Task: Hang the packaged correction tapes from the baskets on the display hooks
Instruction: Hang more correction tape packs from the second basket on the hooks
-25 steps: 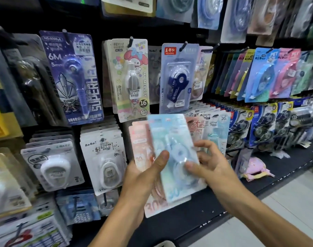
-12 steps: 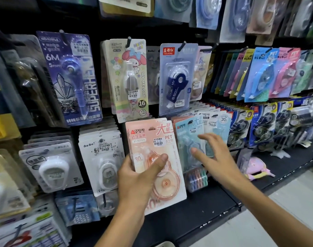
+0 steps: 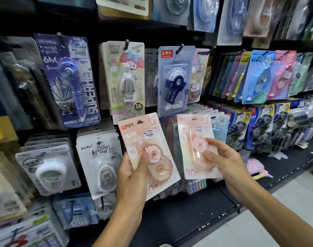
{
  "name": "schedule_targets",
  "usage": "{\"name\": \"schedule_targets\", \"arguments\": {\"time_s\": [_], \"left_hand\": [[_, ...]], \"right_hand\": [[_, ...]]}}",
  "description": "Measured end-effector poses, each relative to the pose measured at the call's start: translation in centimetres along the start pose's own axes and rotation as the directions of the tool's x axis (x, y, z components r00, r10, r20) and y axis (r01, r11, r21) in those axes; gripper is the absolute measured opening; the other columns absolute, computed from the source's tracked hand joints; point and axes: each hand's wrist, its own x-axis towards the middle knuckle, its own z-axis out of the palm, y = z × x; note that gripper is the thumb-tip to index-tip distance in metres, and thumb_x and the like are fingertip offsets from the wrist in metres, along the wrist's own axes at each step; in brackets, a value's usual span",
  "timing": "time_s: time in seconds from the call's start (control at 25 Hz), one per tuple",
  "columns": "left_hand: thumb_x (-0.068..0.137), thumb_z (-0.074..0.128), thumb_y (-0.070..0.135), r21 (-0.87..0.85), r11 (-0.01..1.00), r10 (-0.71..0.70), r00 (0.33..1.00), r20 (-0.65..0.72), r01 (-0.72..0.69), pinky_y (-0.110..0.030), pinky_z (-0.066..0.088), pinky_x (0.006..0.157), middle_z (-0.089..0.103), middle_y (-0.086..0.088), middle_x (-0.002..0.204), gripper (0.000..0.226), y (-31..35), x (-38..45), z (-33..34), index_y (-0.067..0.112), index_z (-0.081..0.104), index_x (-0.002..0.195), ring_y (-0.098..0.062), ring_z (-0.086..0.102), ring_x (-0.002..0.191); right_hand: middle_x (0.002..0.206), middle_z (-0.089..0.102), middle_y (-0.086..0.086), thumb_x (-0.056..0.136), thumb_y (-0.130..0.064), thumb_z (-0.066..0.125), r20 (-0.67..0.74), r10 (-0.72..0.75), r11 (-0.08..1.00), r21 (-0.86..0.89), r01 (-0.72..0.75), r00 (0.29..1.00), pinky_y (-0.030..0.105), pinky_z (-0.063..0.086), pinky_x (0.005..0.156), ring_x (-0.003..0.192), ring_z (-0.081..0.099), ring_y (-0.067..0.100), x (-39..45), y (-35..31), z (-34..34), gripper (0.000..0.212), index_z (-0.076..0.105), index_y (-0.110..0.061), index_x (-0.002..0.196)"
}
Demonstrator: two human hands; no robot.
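Observation:
My left hand grips a pink packaged correction tape by its lower left, thumb across the clear blister, card tilted left. My right hand pinches a second pink pack by the blister, holding it upright in front of the lower row of hanging packs. Whether this second pack hangs on a hook I cannot tell; its top hole sits level with the pink and teal packs behind it. No basket is in view.
Black display wall full of carded correction tapes: a purple pack, a My Melody pack, a navy one, white BoBo packs. A black shelf runs below, with a pink item lying on it. Pale floor at lower right.
The blue pack my right hand held a second ago now hangs on the lower row. My right hand has since taken hold of a second pink pack. My left hand keeps its pink pack.

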Motion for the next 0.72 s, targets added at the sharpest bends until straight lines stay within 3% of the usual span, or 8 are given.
{"name": "schedule_targets", "arguments": {"time_s": [0.24, 0.36, 0.44, 0.56, 0.64, 0.72], "left_hand": [[0.099, 0.062, 0.019, -0.025, 1.000, 0.004, 1.000, -0.019, -0.005, -0.038, 0.054, 0.095, 0.078, 0.013, 0.113, 0.023, 0.0, -0.4, -0.5, 0.032, 0.071, 0.116, -0.008, 0.073, 0.107], [0.099, 0.061, 0.020, -0.011, 0.999, 0.042, 0.999, 0.033, -0.042, -0.025, 0.054, 0.086, 0.077, 0.016, 0.113, 0.023, 0.1, -0.8, 0.2, 0.033, 0.070, 0.116, 0.000, 0.072, 0.105], [0.099, 0.060, 0.018, 0.001, 0.999, 0.054, 0.997, 0.054, -0.054, -0.016, 0.056, 0.075, 0.078, 0.016, 0.109, 0.022, 0.0, -1.0, 0.8, 0.030, 0.070, 0.116, 0.001, 0.073, 0.100], [0.100, 0.060, 0.012, 0.040, 0.998, 0.046, 0.996, 0.080, -0.049, -0.011, 0.055, 0.066, 0.080, 0.014, 0.102, 0.022, -0.3, -1.1, 1.4, 0.027, 0.070, 0.112, 0.000, 0.075, 0.092], [0.100, 0.061, 0.012, 0.073, 0.995, 0.053, 0.992, 0.112, -0.062, -0.011, 0.055, 0.066, 0.080, 0.014, 0.100, 0.021, -0.4, -0.8, 1.3, 0.028, 0.071, 0.109, -0.001, 0.075, 0.090], [0.099, 0.061, 0.012, 0.089, 0.992, 0.073, 0.981, 0.179, -0.090, -0.013, 0.056, 0.069, 0.080, 0.012, 0.101, 0.021, -0.6, -0.3, 1.4, 0.027, 0.071, 0.110, -0.003, 0.075, 0.093]], "right_hand": [[0.114, 0.075, -0.011, 0.089, -0.010, 0.070, 0.020, -0.012, 0.970, -0.243, 0.017, 1.000, 0.025, 0.055, 0.077, 0.096, 0.072, 0.007, 1.1, -0.1, -1.7, 0.036, 0.077, -0.042, 0.106], [0.134, 0.064, -0.014, 0.094, -0.022, 0.069, 0.120, 0.052, 0.940, -0.342, -0.007, 0.991, 0.042, 0.051, 0.102, 0.109, 0.067, 0.009, 2.0, 0.0, -0.4, 0.039, 0.067, -0.051, 0.120], [0.146, 0.051, -0.013, 0.098, -0.027, 0.065, 0.205, 0.104, 0.885, -0.466, 0.004, 0.973, 0.034, 0.043, 0.107, 0.112, 0.060, -0.001, 2.7, -0.3, 0.9, 0.045, 0.056, -0.049, 0.135], [0.147, 0.046, -0.009, 0.099, -0.031, 0.062, 0.125, -0.105, 0.755, -0.636, 0.161, 0.987, 0.026, 0.040, 0.106, 0.129, 0.049, 0.007, 2.2, -0.9, 2.3, 0.039, 0.054, -0.041, 0.135], [0.129, 0.060, -0.017, 0.096, -0.041, 0.062, 0.086, -0.259, 0.855, -0.443, 0.270, 0.962, 0.017, 0.047, 0.093, 0.121, 0.056, 0.002, 0.2, -1.3, 2.8, 0.018, 0.059, -0.042, 0.114], [0.116, 0.068, -0.017, 0.086, -0.047, 0.071, 0.179, -0.263, 0.937, -0.185, 0.295, 0.948, 0.021, 0.055, 0.080, 0.108, 0.065, 0.002, -1.7, -1.4, 3.3, 0.029, 0.058, -0.037, 0.109]]}}
